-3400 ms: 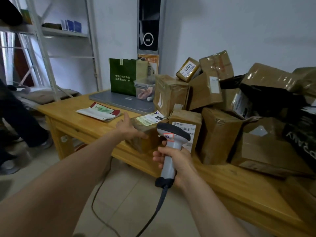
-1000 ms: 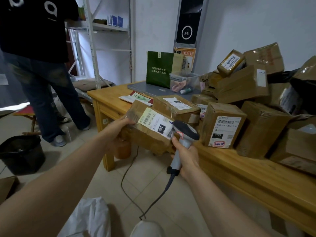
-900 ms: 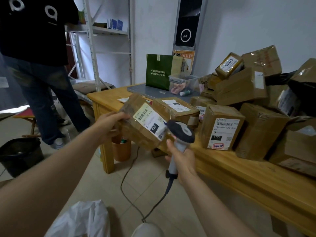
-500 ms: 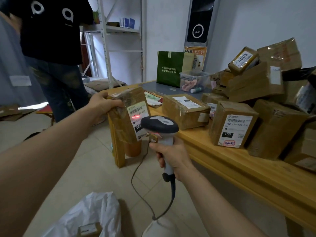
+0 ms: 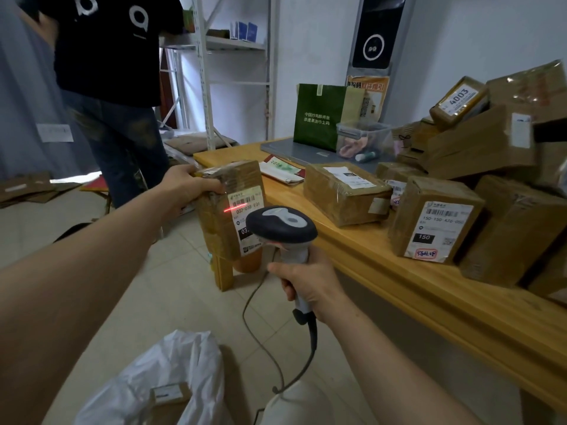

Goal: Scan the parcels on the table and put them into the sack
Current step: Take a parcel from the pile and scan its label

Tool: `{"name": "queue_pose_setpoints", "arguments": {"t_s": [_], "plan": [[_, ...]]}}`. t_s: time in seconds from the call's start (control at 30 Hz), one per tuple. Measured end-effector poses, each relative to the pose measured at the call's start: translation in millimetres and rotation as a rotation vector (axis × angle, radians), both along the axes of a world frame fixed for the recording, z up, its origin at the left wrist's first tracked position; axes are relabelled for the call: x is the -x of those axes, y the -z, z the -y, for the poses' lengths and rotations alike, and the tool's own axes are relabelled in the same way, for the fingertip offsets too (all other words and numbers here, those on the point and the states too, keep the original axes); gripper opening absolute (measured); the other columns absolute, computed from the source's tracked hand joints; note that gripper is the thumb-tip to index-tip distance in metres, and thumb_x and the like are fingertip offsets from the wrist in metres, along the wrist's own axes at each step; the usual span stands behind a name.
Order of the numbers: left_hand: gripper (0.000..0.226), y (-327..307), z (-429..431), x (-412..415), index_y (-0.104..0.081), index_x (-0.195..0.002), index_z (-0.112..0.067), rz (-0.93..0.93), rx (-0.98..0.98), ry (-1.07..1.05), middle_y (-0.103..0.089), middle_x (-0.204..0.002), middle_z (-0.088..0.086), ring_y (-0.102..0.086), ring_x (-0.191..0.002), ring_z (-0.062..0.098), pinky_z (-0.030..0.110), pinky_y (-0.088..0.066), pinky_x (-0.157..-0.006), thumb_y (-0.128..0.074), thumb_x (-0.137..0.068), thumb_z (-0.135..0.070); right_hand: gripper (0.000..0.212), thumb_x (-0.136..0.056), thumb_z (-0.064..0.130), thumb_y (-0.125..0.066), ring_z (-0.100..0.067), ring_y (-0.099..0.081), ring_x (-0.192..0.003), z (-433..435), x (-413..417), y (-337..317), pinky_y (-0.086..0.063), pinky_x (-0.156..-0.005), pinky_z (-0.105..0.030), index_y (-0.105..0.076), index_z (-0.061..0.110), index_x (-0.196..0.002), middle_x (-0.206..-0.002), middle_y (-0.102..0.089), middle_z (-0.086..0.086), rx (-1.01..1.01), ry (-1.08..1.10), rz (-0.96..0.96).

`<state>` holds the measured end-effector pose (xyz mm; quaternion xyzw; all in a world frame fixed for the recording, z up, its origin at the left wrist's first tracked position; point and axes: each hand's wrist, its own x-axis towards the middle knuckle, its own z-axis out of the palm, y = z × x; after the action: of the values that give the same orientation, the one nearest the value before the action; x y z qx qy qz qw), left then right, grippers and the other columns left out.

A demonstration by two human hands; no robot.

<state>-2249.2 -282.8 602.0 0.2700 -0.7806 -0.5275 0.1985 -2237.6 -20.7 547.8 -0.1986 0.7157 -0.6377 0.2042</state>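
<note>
Left grip (image 5: pixel 184 188) is clamped on the top end of a taped cardboard parcel (image 5: pixel 216 228). It holds the parcel upright in the air, off the tabletop (image 5: pixel 429 305) edge, so that its white label (image 5: pixel 247 216) faces the scanner. Right grip (image 5: pixel 306 280) is wrapped round the handle of the scanner (image 5: pixel 280 227), just below and to the right of the left grip, with the scanner head tipped toward the label. Cannot tell whether a finger is on the trigger, but a red scan line (image 5: pixel 233 209) lies just under the barcode and runs partly off the label's left edge. The aim likely wants a small nudge up for a clean read. The scanner cable (image 5: pixel 257 317) trails down from the right grip to the floor. A white sack (image 5: pixel 171 375) sits slumped open on the floor beneath both grips, with one small box (image 5: pixel 170 394) already in it. It seems placed there so the left grip need only lower and let go. The remaining parcels (image 5: pixel 435 216) are heaped on the tabletop to the right of the right grip, several with labels facing outward. Judgement: the scan step is in hand, the drop into the sack comes next, and most of the task is yet to do. A second person (image 5: pixel 113 72) stands beyond the left grip, well apart.
</note>
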Motion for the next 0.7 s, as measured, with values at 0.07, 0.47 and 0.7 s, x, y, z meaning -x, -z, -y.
{"name": "queue_pose_setpoints", "arguments": {"t_s": [0.07,0.47,0.7], "plan": [[0.060,2.1,2.4,-0.6,-0.060,-0.120,-0.010,0.013,0.001,0.002,-0.068,-0.106,0.009,-0.067,-0.094,0.024,0.041,-0.056,-0.088,-0.084,-0.066,-0.023,0.016,-0.081,0.004,-0.069,-0.007,-0.048,-0.043,2.0,0.5,1.9,-0.044,-0.044,-0.020,-0.059,0.010,-0.092,-0.061,-0.055,-0.002,-0.008,0.002,0.000],[0.075,36.0,24.6,-16.1,-0.048,-0.132,-0.005,0.039,-0.048,-0.103,-0.063,-0.115,0.012,-0.063,-0.095,0.022,0.025,-0.050,-0.065,-0.083,-0.069,-0.028,0.014,-0.082,0.005,-0.070,-0.011,-0.049,-0.044,28.1,1.6,16.9,-0.045,-0.046,-0.025,-0.059,0.010,-0.090,-0.057,-0.056,-0.002,0.027,-0.074,0.110],[0.067,143.7,55.0,-67.1,-0.048,-0.120,-0.007,0.263,-0.103,-0.360,-0.056,-0.114,0.009,-0.058,-0.106,0.028,0.036,-0.050,-0.080,-0.083,-0.071,-0.036,0.018,-0.078,0.000,-0.072,-0.013,-0.045,-0.037,76.7,-7.0,77.7,-0.039,-0.040,-0.023,-0.056,0.005,-0.071,-0.050,-0.053,-0.004,-0.052,-0.039,0.455]]}}
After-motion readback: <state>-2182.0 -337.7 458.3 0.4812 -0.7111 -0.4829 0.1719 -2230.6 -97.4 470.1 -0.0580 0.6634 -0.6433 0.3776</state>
